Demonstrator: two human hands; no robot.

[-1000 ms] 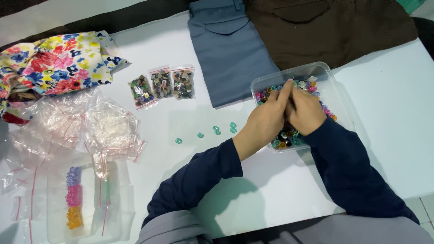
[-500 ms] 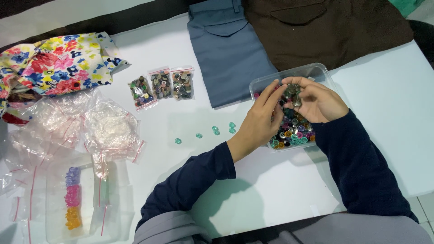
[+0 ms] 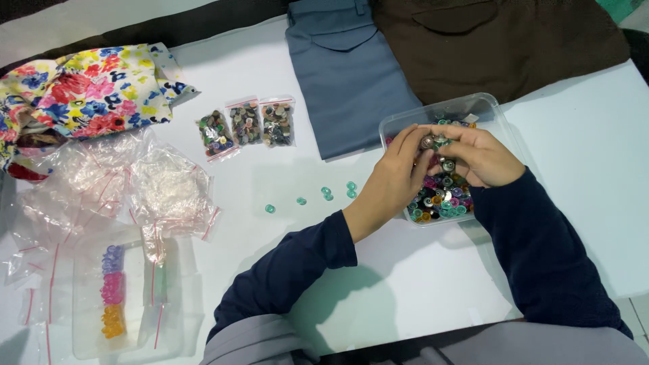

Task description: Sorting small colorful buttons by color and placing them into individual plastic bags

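From the head camera, both hands meet over a clear plastic box (image 3: 497, 111) full of mixed coloured buttons (image 3: 443, 199) on the white table (image 3: 581, 155). The left hand (image 3: 392, 182) pinches a small bunch of shiny buttons (image 3: 438, 143) with its fingertips. The right hand (image 3: 480, 157) curls round the same bunch. A few little green buttons (image 3: 326, 194) lie on the table just left of the box.

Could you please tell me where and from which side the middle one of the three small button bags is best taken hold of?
Judging by its pose, grip the middle bag by its flat red-striped top edge, coming from the far side. Its neighbours, the left bag and right bag, lie close along both sides, and the lower part bulges with buttons, so only the top strip offers a thin, free pinch.
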